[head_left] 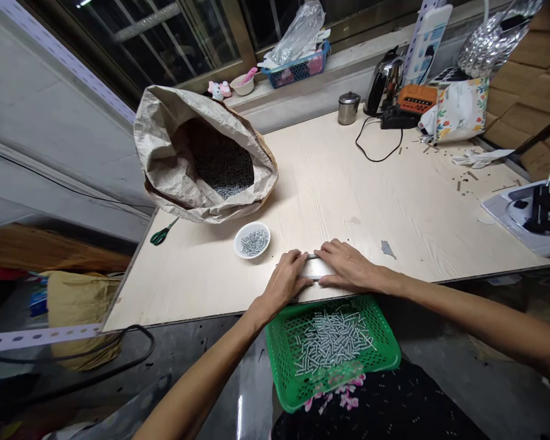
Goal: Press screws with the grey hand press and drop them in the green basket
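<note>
Near the table's front edge, both hands grip a flat pale metal strip (316, 267) with raised edges, lying low over the tabletop. My left hand (286, 272) is closed on its left end, and my right hand (344, 265) on its right end; the fingers hide both ends. Just below them, a green plastic basket (280, 384) rests at the lap, full of silver screw-like pieces (334, 342). A white bowl (237, 249) of smaller silver pieces stands to the left of my left hand.
A large open sack (165, 165) of dark metal pieces leans at the table's left, with green-handled scissors (161, 234) beside it. A grey scrap (387, 249) lies right of my hands. Farther back are a metal canister (348, 109), a kettle (385, 79) and a black cord (376, 160).
</note>
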Demonstrator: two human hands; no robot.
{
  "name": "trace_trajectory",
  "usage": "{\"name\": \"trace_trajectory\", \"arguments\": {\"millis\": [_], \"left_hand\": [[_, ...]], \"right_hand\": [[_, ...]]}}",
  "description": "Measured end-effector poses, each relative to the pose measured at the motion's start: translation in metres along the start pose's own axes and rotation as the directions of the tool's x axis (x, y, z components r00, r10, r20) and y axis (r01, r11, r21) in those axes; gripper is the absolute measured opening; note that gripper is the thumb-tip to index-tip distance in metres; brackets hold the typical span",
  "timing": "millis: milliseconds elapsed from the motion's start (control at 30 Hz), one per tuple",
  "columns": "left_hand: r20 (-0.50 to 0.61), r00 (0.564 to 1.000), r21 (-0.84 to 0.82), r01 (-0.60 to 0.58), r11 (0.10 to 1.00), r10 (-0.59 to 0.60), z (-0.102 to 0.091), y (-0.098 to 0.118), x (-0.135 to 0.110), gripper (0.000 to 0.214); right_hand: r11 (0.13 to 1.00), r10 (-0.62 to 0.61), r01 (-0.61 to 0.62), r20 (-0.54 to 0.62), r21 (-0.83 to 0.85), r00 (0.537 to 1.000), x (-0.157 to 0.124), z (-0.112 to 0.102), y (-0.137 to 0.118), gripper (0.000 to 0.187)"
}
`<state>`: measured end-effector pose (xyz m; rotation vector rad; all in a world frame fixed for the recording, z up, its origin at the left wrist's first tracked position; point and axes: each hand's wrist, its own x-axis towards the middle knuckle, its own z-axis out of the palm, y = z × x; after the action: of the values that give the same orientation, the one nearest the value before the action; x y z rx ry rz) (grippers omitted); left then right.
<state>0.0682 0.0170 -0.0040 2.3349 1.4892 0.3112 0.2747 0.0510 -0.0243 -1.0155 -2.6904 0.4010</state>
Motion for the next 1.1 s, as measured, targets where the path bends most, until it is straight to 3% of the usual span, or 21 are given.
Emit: {"name": "trace_trajectory", "arguments": {"millis": [100,167,300,433,533,600,700,767,867,1000,1100], "left_hand": [[-0.221,0.951,-0.07,0.204,0.976,-0.215,-0.01,-0.01,-0.023,0.028],[-0.254,0.885,-0.074,0.385,0.92,-0.391,-0.017,-0.015,-0.039,0.028],[-0.062,0.79,-0.077,0.606,0.792,-0.61,-0.018,-0.019,-0.057,0.029],[0.159,0.718,-0.11,0.694,0.711,-0.677,-0.016,-0.018,-0.047,0.024],[0.231,0.668,-0.014,0.729,0.684,-0.707,-0.02,-0.017,-0.033,0.017],[0.193,0.683,0.088,0.703,0.706,-0.705,-0.023,-0.017,-0.027,0.015],[0.002,0.786,0.288,0.591,0.753,-0.618,-0.029,-0.013,-0.024,0.019],[-0.059,0.815,0.357,0.556,0.751,-0.576,-0.033,-0.006,-0.027,0.022],[0.01,0.815,0.259,0.557,0.789,-0.579,-0.038,0.013,-0.037,0.018],[0.188,0.894,0.102,0.394,0.913,-0.407,-0.043,0.038,-0.051,0.013],[0.081,0.896,0.142,0.424,0.894,-0.437,-0.052,0.026,-0.042,0.019]], "right_hand": [[0.999,0.042,-0.042,-0.009,-0.001,0.999,0.0,-0.004,0.01,0.041],[0.997,0.071,-0.071,-0.007,-0.03,0.997,0.003,-0.001,0.015,0.029],[0.996,0.045,-0.05,-0.07,-0.073,0.997,0.013,0.013,0.017,0.018],[0.995,0.023,-0.037,-0.14,-0.097,0.99,0.028,0.024,0.017,0.026],[0.989,0.001,-0.023,-0.146,-0.148,0.989,0.042,0.026,0.02,0.025],[0.983,-0.011,-0.016,-0.149,-0.185,0.989,0.049,0.027,0.023,0.025],[0.974,-0.029,-0.007,-0.155,-0.226,0.987,0.056,0.028,0.027,0.023],[0.972,-0.045,0.006,-0.163,-0.236,0.986,0.057,0.029,0.028,0.022],[0.974,-0.065,0.02,-0.195,-0.227,0.979,0.057,0.031,0.028,0.022],[0.976,-0.05,-0.002,-0.231,-0.219,0.972,0.057,0.035,0.026,0.022],[0.977,-0.027,-0.025,-0.239,-0.21,0.971,0.057,0.038,0.026,0.022]]}}
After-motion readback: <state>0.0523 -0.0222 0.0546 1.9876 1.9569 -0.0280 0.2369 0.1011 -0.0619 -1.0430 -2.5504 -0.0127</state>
